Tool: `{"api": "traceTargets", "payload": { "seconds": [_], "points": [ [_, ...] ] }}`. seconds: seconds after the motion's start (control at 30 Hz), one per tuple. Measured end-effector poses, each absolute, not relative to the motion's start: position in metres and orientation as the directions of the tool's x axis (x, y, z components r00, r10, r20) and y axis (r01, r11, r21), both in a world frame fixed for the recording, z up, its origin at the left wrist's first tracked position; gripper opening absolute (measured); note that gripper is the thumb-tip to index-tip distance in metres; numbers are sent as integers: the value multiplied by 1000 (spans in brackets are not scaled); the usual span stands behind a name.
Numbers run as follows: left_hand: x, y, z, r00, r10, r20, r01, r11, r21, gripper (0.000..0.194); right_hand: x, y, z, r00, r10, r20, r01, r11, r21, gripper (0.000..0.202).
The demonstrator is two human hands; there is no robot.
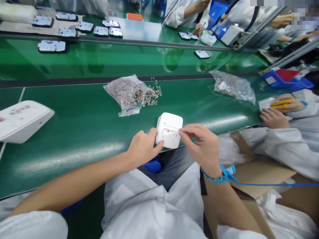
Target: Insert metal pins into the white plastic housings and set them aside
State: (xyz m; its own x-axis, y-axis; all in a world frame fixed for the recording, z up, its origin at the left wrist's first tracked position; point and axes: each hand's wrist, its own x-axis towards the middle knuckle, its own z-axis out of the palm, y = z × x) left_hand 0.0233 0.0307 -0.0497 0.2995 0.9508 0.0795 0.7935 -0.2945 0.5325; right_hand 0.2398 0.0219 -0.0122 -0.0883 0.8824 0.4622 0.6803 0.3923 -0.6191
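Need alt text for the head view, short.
Two bare hands hold a small white box at the near edge of a green table: left hand grips its side, right hand pinches at its face. Behind lie an open bag of small metal parts, and a co-worker's hands at right.

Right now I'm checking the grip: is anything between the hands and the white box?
Nothing visible. The left hand touches the white box directly, and the right hand pinches at its near face.
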Motion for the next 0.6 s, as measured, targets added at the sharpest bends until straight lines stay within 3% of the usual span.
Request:
{"api": "traceTargets", "payload": {
  "seconds": [0.07, 0.17, 0.23, 0.33, 0.4, 0.6],
  "points": [
    [28, 31, -43, 374, 896, 239, 787, -443, 429, 25, 247, 9, -25, 66, 920, 385, 664, 248, -705, 4],
    [40, 71, -29, 555, 700, 449, 676, -694, 247, 24, 249, -1, -41, 202, 921, 334, 645, 131, -752, 7],
    [54, 105, -22, 701, 552, 451, 536, -825, 176, 26, 248, -3, -47, 248, 907, 339, 640, 109, -761, 7],
    [72, 131, -20, 861, 391, 324, 371, -920, 125, 20, 246, -4, -50, 297, 892, 341, 618, 93, -781, 8],
    [73, 127, -20, 870, 407, 278, 405, -912, 66, 15, 246, -4, -51, 289, 895, 341, 609, 103, -787, 8],
    [49, 82, -13, 781, 520, 347, 582, -807, -101, 15, 243, 4, -47, 88, 929, 360, 605, 237, -760, 8]
  ]
}}
